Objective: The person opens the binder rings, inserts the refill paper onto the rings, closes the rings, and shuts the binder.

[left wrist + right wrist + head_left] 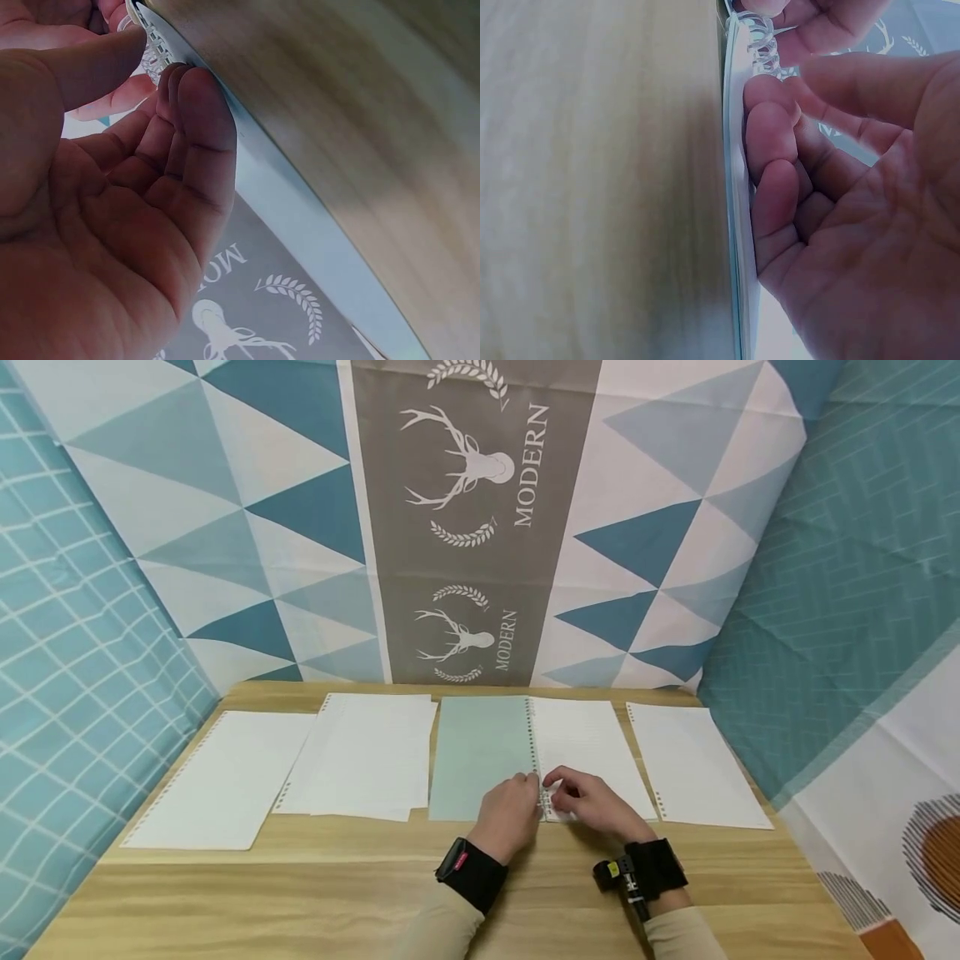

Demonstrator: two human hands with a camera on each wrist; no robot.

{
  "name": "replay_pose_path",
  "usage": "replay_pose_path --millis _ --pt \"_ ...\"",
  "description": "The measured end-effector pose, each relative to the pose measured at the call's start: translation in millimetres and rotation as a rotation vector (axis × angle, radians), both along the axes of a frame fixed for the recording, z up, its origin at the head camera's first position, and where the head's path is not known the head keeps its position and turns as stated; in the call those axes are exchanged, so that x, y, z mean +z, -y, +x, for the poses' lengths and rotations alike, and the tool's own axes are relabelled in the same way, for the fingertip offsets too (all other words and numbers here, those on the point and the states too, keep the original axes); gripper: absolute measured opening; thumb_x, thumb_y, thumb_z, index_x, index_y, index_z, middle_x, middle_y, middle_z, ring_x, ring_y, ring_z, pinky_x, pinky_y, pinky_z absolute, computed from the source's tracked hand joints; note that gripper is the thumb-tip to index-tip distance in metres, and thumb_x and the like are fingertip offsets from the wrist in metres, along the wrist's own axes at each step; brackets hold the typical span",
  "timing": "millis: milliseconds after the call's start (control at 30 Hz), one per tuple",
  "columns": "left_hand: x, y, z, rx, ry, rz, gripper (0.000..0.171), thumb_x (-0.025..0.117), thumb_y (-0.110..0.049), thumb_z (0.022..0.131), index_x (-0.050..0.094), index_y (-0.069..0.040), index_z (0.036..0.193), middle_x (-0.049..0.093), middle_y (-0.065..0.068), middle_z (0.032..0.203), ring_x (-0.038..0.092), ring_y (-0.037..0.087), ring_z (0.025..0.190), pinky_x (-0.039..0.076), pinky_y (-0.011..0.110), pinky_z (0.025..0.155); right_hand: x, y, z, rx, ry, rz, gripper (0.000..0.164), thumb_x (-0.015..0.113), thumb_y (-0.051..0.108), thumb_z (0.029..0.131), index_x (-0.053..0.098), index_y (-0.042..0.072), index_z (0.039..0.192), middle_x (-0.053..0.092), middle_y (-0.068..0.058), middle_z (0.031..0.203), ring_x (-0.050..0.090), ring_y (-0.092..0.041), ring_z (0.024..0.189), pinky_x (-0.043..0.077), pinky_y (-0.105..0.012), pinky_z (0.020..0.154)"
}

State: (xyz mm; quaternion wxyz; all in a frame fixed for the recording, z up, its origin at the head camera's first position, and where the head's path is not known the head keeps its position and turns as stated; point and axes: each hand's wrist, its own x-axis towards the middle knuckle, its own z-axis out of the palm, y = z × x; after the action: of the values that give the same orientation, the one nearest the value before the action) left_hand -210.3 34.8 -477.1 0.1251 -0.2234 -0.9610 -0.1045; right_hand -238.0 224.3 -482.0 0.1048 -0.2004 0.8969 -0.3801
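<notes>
A notebook with a pale green cover and a lined white page lies open on the wooden table. Clear plastic rings run along its spine. At the spine's near end, my left hand pinches the ring binding between thumb and curled fingers. Just right of it, my right hand has its curled fingertips at the same rings, its thumb close by. Its other fingers rest bent along the page's near edge. Both hands partly cover the lower rings.
Loose punched sheets lie left of the notebook: one sheet at far left and an overlapping stack beside it. Another punched sheet lies to the right. Patterned cloth hangs behind the table.
</notes>
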Motion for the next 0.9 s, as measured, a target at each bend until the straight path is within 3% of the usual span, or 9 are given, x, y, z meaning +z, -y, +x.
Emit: replay_pose_path --millis 300,600,900 --pt "-1.0 1.7 0.0 0.0 0.034 -0.018 0.022 0.076 -0.025 0.091 0.066 -0.009 0.102 0.065 0.004 0.083 0.065 0.017 0.071 0.051 0.029 0.057 -3.0 1.0 -0.6 -0.028 0.018 -0.011 0.023 0.06 0.007 0.098 0.066 0.018 0.117 0.068 0.0 0.085 0.059 -0.013 0.078 0.045 -0.025 0.074" --pt "-0.1 1.4 -3.2 0.008 0.068 -0.008 0.025 0.077 -0.028 0.091 0.069 -0.014 0.11 0.066 0.003 0.084 0.065 0.016 0.073 0.051 0.028 0.057 -1.6 3.7 -3.5 -0.014 0.005 -0.033 0.019 0.054 0.002 0.1 0.07 0.013 0.103 0.064 -0.003 0.081 0.052 -0.01 0.069 0.043 -0.024 0.066" --pt "-2.1 0.6 -4.9 -0.001 0.087 -0.005 0.026 0.077 -0.028 0.091 0.071 -0.015 0.113 0.067 0.003 0.085 0.065 0.016 0.073 0.05 0.028 0.057 -0.7 6.3 -4.5 -0.018 0.005 -0.015 0.022 0.052 -0.002 0.099 0.07 0.012 0.099 0.062 -0.003 0.078 0.052 -0.011 0.068 0.043 -0.024 0.065"
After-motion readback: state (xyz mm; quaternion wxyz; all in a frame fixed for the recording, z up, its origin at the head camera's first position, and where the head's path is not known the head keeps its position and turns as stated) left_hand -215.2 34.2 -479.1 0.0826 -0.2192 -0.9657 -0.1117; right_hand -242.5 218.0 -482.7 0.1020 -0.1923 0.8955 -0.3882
